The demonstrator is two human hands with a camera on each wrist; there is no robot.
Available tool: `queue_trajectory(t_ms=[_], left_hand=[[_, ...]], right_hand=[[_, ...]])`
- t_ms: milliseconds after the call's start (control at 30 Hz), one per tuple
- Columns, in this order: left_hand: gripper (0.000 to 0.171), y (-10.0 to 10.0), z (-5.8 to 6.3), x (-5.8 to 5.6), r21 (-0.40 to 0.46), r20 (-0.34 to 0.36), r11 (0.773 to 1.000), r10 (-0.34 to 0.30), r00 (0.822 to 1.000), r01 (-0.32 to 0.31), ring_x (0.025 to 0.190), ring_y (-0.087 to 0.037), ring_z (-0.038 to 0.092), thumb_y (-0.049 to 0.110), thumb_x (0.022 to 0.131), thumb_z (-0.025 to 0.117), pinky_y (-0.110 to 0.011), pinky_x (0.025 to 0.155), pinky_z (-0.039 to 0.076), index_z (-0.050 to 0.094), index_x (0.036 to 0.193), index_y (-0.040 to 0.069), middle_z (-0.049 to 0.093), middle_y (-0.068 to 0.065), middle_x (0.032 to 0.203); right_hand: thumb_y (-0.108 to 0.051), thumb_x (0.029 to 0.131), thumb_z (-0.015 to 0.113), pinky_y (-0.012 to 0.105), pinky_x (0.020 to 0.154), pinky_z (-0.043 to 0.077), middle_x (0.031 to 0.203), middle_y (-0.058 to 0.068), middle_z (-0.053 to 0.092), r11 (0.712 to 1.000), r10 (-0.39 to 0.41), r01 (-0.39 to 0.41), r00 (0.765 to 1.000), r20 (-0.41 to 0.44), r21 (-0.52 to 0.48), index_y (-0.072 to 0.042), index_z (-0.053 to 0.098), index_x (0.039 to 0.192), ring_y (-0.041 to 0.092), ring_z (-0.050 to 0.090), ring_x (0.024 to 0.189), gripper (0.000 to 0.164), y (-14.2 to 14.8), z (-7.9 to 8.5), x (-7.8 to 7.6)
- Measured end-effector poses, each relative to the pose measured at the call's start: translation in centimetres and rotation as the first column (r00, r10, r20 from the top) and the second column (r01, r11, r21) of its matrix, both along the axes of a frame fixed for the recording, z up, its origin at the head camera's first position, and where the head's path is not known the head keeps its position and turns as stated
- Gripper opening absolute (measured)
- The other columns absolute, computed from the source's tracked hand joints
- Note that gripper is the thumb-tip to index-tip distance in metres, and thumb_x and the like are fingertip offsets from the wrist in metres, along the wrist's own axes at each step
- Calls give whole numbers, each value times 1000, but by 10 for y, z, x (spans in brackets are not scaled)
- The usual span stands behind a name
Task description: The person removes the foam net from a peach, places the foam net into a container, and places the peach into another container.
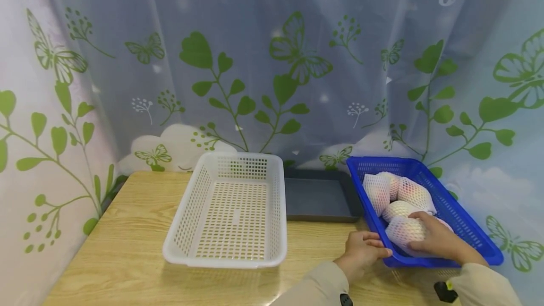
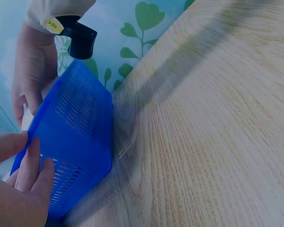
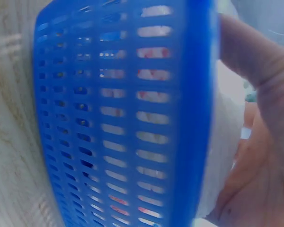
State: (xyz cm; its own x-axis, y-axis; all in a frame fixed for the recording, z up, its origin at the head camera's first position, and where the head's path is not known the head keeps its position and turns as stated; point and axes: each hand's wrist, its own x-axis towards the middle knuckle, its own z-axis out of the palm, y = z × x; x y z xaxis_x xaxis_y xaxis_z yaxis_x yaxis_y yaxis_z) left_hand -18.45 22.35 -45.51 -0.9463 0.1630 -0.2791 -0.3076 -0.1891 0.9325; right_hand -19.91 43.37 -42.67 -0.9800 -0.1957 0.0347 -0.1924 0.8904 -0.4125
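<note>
A blue plastic basket (image 1: 463, 216) on the right holds several round fruits in white foam netting, with pink and yellow showing through. At its near left corner, my left hand (image 1: 360, 255) pinches the rim, thumb on one side and fingers against the outer wall in the left wrist view. My right hand (image 1: 439, 239) reaches into the basket and grips the nearest foam-netted fruit (image 1: 403, 231). In the right wrist view, the thumb (image 3: 251, 52) lies over the white netting (image 3: 222, 142) just past the basket wall; the fruit's lower part is hidden.
A white perforated basket (image 1: 170, 244) stands left of centre on the wooden table (image 1: 114, 240). Behind, between the two baskets, lies a dark grey tray (image 1: 318, 197). A curtain (image 1: 255, 74) printed with leaves and butterflies hangs along the back and sides.
</note>
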Motion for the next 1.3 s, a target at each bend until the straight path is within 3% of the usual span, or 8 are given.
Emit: queue_trajectory(t_ms=[400,667,933,1167,1300], left_hand=[[34,2,-2,1,48,18,999,12,1000,-12,64,-12,61,-22,64,73,-32,64,58,64,87,1,65,-4,72],[26,-14,1,-7,81,-5,994,-68,998,68,76,-16,67,-9,74,74,-34,76,58,67,98,-2,69,-8,86],[39,-42,14,-26,148,-82,980,-119,990,130,94,-16,66,6,80,76,-35,86,55,64,117,0,68,-8,108],[53,-62,16,-35,202,-133,957,-182,974,206,111,-24,60,12,85,73,-48,98,47,53,133,2,59,-11,127],[56,-68,12,-35,247,-130,942,-202,971,229,115,-26,57,14,86,72,-52,98,46,49,136,2,57,-12,129]], right_hand=[[-24,76,80,41,68,49,122,29,50,997,4,-5,1000,-7,-76,4,43,129,36,55,98,71,-3,9,5],[-26,76,81,45,70,49,128,29,46,995,16,-26,995,-102,-95,0,42,133,39,53,101,74,-12,23,6],[-25,79,79,49,75,49,136,24,42,987,71,-90,986,-150,-130,-4,39,138,39,49,110,74,-36,41,8],[-27,82,76,72,89,34,143,25,35,962,128,-146,988,-92,-230,-5,38,140,50,28,131,73,-66,43,5],[-28,82,77,70,90,37,142,21,40,955,160,-182,981,-112,-232,-8,40,140,49,33,130,72,-82,38,3]])
